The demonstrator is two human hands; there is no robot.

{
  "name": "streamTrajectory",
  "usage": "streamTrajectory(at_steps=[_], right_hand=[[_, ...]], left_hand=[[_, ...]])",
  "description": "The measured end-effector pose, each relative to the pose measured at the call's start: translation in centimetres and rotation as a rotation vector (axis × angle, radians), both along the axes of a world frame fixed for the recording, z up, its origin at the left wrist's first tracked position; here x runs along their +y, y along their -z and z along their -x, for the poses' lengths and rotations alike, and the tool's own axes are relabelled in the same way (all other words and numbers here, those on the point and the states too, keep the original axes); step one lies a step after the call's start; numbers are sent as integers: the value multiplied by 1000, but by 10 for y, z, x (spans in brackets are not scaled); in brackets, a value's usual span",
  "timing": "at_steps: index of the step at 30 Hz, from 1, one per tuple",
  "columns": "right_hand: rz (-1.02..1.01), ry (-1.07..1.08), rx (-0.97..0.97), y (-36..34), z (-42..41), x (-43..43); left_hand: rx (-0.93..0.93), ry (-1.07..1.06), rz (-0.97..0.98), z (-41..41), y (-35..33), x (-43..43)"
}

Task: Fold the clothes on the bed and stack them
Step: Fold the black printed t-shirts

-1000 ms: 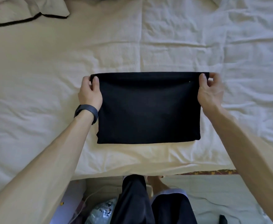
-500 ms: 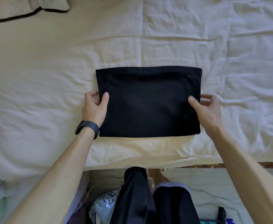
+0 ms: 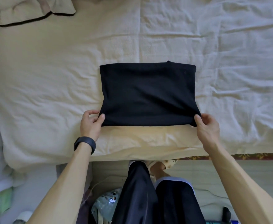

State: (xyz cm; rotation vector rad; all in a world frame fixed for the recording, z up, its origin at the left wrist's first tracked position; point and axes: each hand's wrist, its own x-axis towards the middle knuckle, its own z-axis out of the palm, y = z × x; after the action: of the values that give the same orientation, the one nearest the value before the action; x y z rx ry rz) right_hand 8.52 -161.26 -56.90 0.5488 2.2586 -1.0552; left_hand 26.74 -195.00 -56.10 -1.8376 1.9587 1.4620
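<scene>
A folded black garment (image 3: 147,92) lies flat as a rectangle on the cream bed sheet (image 3: 51,75), near the bed's front edge. My left hand (image 3: 91,123) pinches the garment's near left corner between thumb and fingers. At the near right corner, my right hand (image 3: 207,126) pinches the cloth the same way, and that corner is slightly lifted and bunched. A dark band sits on my left wrist.
A cream pillow or cover with dark piping (image 3: 24,12) lies at the far left. A white wrinkled sheet (image 3: 237,54) covers the bed's right half. Below the bed edge are my dark trousers (image 3: 150,194), a plastic bag (image 3: 105,206) and clutter on the floor.
Both hands slid down the garment's sides from its far corners to its near corners. The garment stays flat on the bed.
</scene>
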Motion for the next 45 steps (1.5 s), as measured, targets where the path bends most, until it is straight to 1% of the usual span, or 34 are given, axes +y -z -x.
streamTrajectory(at_steps=[2,4,5,6,8,9,10,11,13,14,15,16,18,20,21,23,25,27,29,30,31,33,36,38,40,42,43,45], right_hand=[[-20,-22,-21,0,1,0],[-93,-85,-6,-3,1,-3],[-140,-129,33,-4,0,-6],[-198,-194,98,-4,0,-13],[-296,-412,334,-6,-6,-37],[-298,-545,474,-5,-12,-55],[-268,-694,582,-2,-19,-74],[-229,-868,639,3,-26,-92],[-217,-1185,636,17,-33,-115],[-256,-1251,622,26,-25,-120],[-320,-1242,606,35,-9,-122],[-388,-1183,578,44,10,-121],[-513,-977,463,57,54,-113],[-595,-769,326,62,94,-100],[-624,-699,296,61,106,-94],[-630,-630,322,55,111,-93],[-579,-678,442,45,92,-109],[-485,-884,579,41,60,-131],[-398,-1111,619,46,41,-144],[-383,-1172,610,51,43,-146],[-385,-1189,589,56,52,-146],[-427,-1128,534,66,78,-138],[-503,-902,397,69,114,-117],[-528,-794,305,67,126,-97],[-526,-746,279,62,129,-77],[-473,-771,346,55,121,-63],[-432,-830,406,52,113,-58],[-360,-1050,528,50,93,-46]], left_hand=[[-49,61,10,-3,0,2],[-93,134,35,-3,-3,6],[-105,214,111,-2,-4,8],[-107,337,242,2,-3,11],[-84,618,527,17,-1,28],[-62,742,588,31,2,38],[-54,879,594,46,7,50],[-69,1025,573,61,13,62],[-128,1262,539,79,32,77],[-150,1313,541,84,43,74],[-159,1312,549,88,52,63],[-158,1267,562,90,58,47],[-184,1148,591,93,68,9],[-254,1093,620,98,73,-22],[-281,1072,645,101,74,-30],[-275,995,697,111,72,-25],[-219,977,730,123,66,0],[-144,1066,741,133,65,31],[-111,1100,692,142,69,38],[-112,1086,668,146,74,31],[-123,1068,663,149,78,20],[-181,984,693,150,86,-9],[-324,783,691,145,87,-47],[-373,783,714,142,80,-47],[-309,904,755,136,70,-20],[-192,1088,750,127,63,30],[-144,1140,725,123,62,60],[-96,1112,671,118,64,120]])
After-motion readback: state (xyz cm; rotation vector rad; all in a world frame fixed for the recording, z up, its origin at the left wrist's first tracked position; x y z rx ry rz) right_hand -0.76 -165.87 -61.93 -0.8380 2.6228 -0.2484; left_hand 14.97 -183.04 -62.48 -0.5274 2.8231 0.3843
